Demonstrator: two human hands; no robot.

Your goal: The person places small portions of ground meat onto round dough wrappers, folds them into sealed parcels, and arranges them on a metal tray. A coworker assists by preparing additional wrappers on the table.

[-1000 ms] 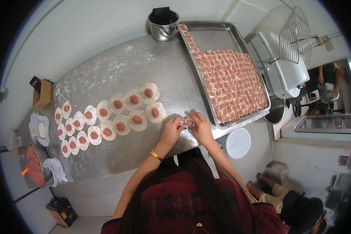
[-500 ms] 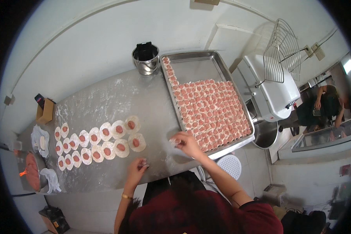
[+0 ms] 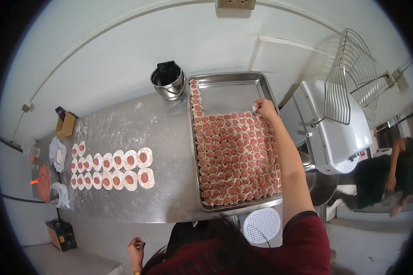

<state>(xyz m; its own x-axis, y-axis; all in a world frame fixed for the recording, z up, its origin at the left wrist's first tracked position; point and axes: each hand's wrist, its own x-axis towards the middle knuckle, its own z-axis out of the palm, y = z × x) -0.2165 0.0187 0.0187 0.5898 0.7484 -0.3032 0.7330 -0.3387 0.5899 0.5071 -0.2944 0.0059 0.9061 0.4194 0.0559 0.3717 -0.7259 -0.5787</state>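
My right hand (image 3: 266,110) reaches over the large metal tray (image 3: 229,78), its fingers closed on an open-topped dumpling (image 3: 255,108) at the end of the topmost full row. Tight rows of filled dumplings (image 3: 234,160) cover most of the tray, and a single column runs up its left side. Low at the picture's bottom, off the table's front edge, my left hand (image 3: 136,253) is curled; whatever its fingertips hold is too small to make out. Left on the steel table lie round dough wrappers (image 3: 118,159), each with a lump of pink meat filling.
A metal pail (image 3: 170,87) stands behind the table beside the tray. Far left are a bowl of meat filling (image 3: 44,183), plastic bags (image 3: 57,153) and a cardboard box (image 3: 66,124). A white mixer (image 3: 337,133) and a perforated stool (image 3: 261,225) are right; another person (image 3: 385,160) is beyond.
My right hand has moved from the tray's left edge up to its far right part with a dumpling. My left hand has dropped from the tabletop to below its front edge. The view has shifted.
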